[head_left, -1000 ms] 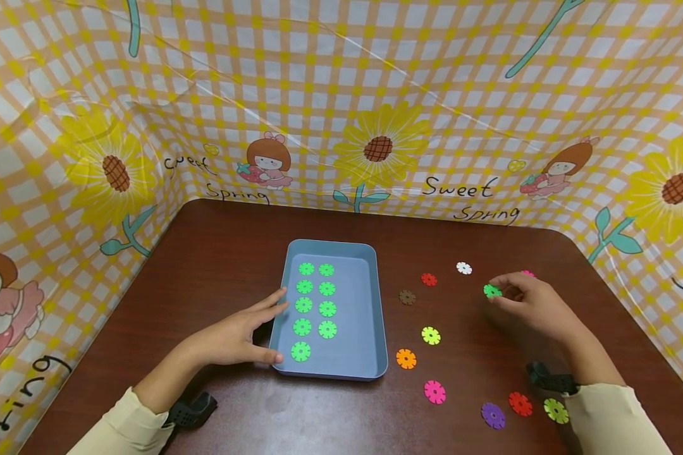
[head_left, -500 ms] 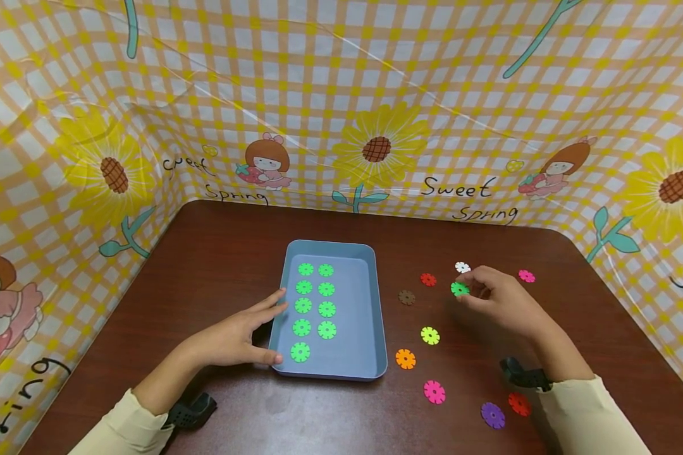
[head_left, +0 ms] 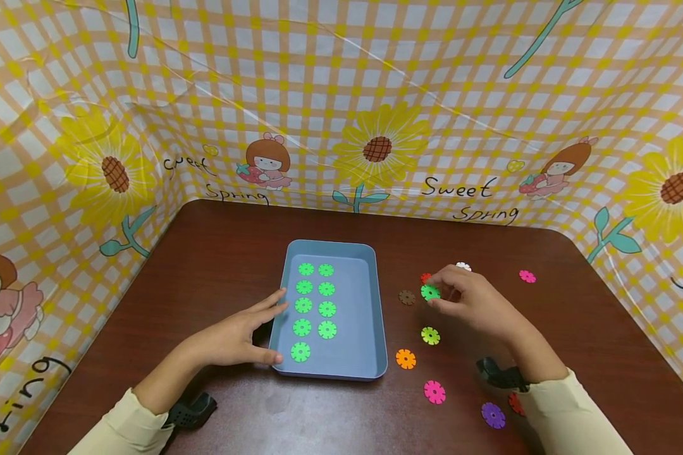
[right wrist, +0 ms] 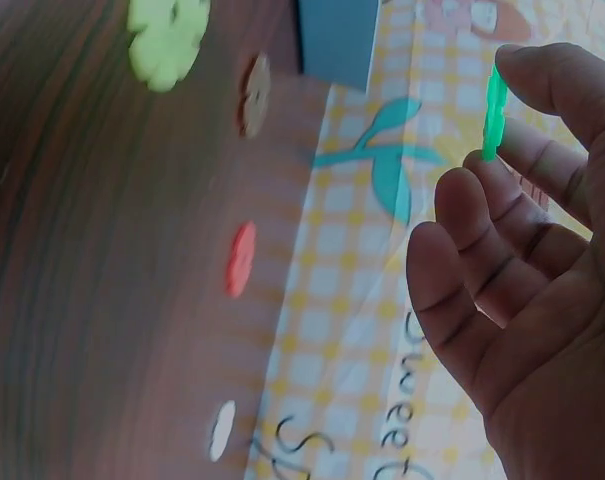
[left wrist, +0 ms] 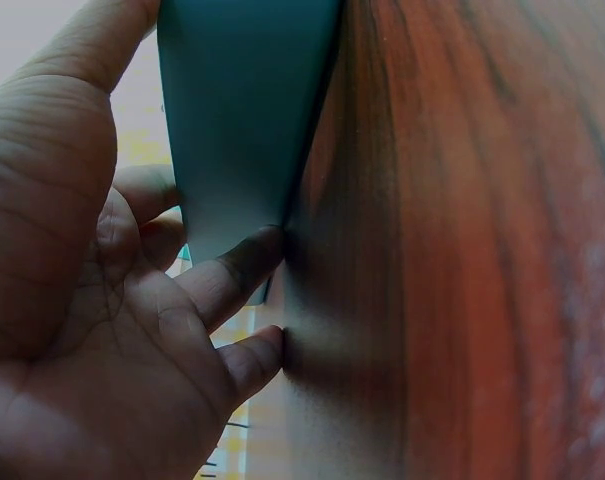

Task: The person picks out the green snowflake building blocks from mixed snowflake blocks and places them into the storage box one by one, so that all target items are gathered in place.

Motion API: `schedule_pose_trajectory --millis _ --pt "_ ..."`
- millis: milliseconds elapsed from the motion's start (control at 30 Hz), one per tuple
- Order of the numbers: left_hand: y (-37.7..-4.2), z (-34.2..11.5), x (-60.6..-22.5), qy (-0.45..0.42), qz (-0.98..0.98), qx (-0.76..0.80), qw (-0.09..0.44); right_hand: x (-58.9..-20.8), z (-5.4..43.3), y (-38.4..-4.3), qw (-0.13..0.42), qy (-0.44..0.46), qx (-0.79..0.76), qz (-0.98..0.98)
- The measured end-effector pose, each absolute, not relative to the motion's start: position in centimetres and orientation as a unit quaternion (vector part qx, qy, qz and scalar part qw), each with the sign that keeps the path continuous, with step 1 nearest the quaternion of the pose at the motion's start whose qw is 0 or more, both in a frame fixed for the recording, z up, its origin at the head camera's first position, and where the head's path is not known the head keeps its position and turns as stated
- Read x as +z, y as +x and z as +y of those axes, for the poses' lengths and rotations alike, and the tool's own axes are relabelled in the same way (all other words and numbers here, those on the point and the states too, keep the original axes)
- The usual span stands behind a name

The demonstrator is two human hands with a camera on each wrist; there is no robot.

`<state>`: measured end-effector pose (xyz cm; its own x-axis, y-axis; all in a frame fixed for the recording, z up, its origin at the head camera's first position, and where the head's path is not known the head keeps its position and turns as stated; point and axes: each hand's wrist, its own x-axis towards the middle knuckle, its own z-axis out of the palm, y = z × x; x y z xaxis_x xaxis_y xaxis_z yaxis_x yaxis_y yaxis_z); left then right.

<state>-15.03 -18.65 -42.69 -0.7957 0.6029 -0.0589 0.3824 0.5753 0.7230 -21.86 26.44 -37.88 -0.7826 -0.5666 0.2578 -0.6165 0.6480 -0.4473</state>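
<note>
Between thumb and fingers my right hand [head_left: 478,304] pinches a green notched disc [head_left: 430,292], held above the table to the right of the tray. The right wrist view shows this disc [right wrist: 495,112] edge-on, clear of the tabletop. My left hand [head_left: 230,335] rests at the left side of the blue-grey tray [head_left: 360,316], thumb and fingertips touching its rim. In the left wrist view those fingers [left wrist: 232,280] lie along the tray's outer wall [left wrist: 247,120], two tips on the wood. Inside the tray, several green discs [head_left: 327,309] lie flat in two columns on the left; the left column is longer.
Right of the tray lie loose discs: brown [head_left: 406,297], a partly hidden red [head_left: 426,278], white [head_left: 463,266], yellow [head_left: 430,335], orange [head_left: 406,359], pink [head_left: 434,392] and purple [head_left: 493,415]. Another pink disc [head_left: 527,276] lies farther right. A patterned cloth [head_left: 341,76] surrounds the table's back and sides.
My right hand has carried the green disc leftward, from near the far pink disc to beside the red and brown ones. The left hand and the tray have stayed put.
</note>
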Motion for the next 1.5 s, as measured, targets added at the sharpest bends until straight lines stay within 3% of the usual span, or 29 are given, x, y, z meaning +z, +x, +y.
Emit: schedule_pose_trajectory --millis 733,1500 --pt "-15.0 -18.7 -42.8 0.287 0.869 0.372 0.155 -37.4 20.0 -21.0 -0.010 0.418 0.278 -0.865" --pt "-15.0 -18.7 -42.6 0.288 0.875 0.361 0.147 -39.4 14.8 -20.0 -0.051 0.497 0.263 -0.825"
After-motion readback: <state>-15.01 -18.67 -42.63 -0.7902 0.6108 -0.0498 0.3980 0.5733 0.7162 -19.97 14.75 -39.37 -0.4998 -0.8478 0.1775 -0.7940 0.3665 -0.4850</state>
